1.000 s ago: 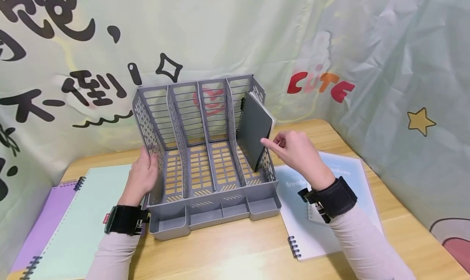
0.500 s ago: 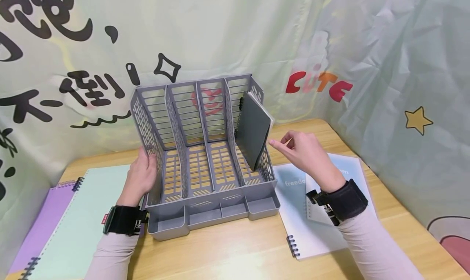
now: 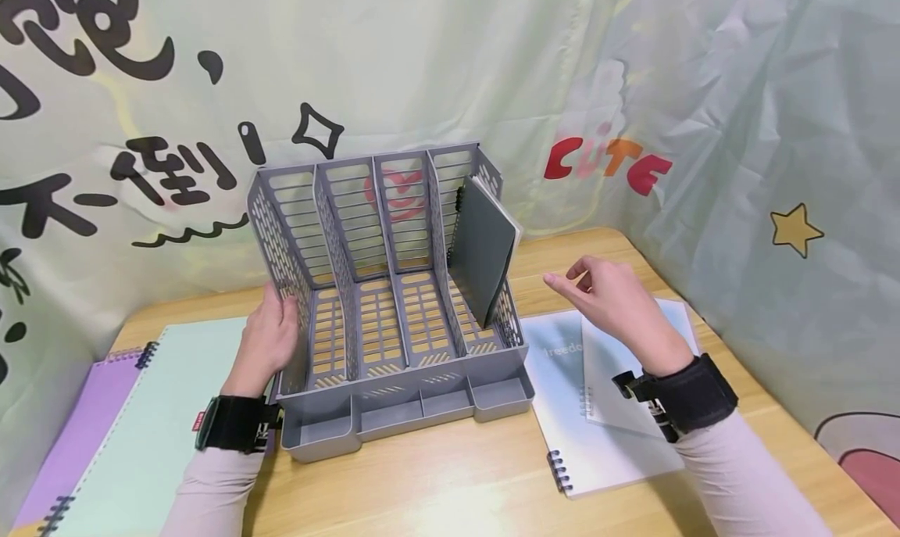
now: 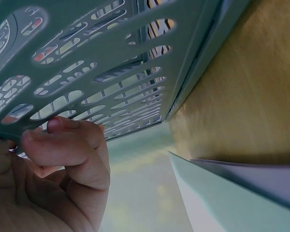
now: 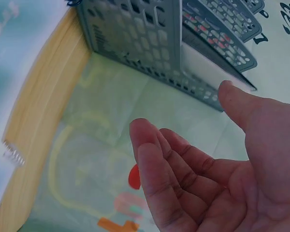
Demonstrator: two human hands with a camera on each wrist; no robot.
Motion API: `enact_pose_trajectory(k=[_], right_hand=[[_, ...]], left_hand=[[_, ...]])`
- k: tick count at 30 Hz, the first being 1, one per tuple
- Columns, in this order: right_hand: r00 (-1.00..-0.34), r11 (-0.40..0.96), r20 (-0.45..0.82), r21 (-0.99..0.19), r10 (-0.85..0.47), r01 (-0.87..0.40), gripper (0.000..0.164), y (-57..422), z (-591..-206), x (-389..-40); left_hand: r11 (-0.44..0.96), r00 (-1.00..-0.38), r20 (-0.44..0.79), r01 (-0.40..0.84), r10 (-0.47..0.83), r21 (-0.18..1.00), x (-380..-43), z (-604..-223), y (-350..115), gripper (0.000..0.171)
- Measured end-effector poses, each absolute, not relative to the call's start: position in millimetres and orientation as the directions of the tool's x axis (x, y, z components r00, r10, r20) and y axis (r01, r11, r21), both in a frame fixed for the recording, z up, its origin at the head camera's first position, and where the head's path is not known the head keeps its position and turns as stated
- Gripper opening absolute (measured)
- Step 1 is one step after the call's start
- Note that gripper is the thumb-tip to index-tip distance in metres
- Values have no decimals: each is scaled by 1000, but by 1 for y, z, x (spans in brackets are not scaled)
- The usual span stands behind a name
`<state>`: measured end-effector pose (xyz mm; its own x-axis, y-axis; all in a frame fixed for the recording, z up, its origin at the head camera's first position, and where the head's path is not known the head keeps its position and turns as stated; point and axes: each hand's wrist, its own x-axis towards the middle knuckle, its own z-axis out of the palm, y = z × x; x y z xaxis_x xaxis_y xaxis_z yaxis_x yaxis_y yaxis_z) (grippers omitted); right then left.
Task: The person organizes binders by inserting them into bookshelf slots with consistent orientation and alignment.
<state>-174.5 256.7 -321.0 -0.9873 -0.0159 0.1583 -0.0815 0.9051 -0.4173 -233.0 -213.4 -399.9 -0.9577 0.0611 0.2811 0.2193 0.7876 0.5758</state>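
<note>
A grey desk file organizer (image 3: 391,381) with several upright slots and small front trays stands on the table. In its rightmost slot leans a dark grey spiral notebook (image 3: 481,248). My left hand (image 3: 269,330) grips the organizer's left side panel; the left wrist view shows curled fingers (image 4: 63,145) at the perforated panel (image 4: 130,72). To the right of the organizer, apart from the dark notebook, my right hand (image 3: 619,298) hovers with nothing in it. Its fingers (image 5: 154,179) are relaxed and slightly bent, the thumb held away from them.
Under my right arm lie a large light blue spiral notebook (image 3: 562,443) and a smaller pale one (image 3: 605,396) on top of it. At left, a mint green notebook (image 3: 133,435) overlaps a purple one (image 3: 77,435). A printed cloth (image 3: 450,68) hangs behind the wooden table (image 3: 436,490).
My right hand has let go of the dark notebook's edge and moved right, away from it. The left hand stays on the organizer, and the notebook remains in its slot.
</note>
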Motion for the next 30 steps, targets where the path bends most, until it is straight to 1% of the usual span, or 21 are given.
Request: enact_pose_trajectory(k=[5, 12, 15, 21, 23, 30], right_hand=[[-987, 913, 158, -403, -4, -68, 75, 267, -322, -171], [-987, 927, 159, -372, 15, -46, 68, 282, -327, -170], [-988, 928, 155, -370, 26, -33, 68, 289, -329, -168], [-987, 931, 153, -365, 41, -17, 73, 301, -333, -167], [-989, 932, 140, -363, 49, -5, 75, 305, -335, -167], [-995, 930, 81, -366, 57, 23, 76, 321, -343, -164]], left_hand=[[786, -955, 288, 226, 64, 575, -233, -401, -214, 44], [788, -954, 293, 230, 65, 572, -233, -401, -215, 44], [788, -954, 294, 230, 65, 571, -233, -401, -215, 44], [786, -957, 283, 221, 61, 577, -232, -400, -215, 44], [786, -958, 279, 217, 60, 578, -233, -400, -215, 43], [785, -961, 272, 213, 60, 581, -233, -399, -214, 44]])
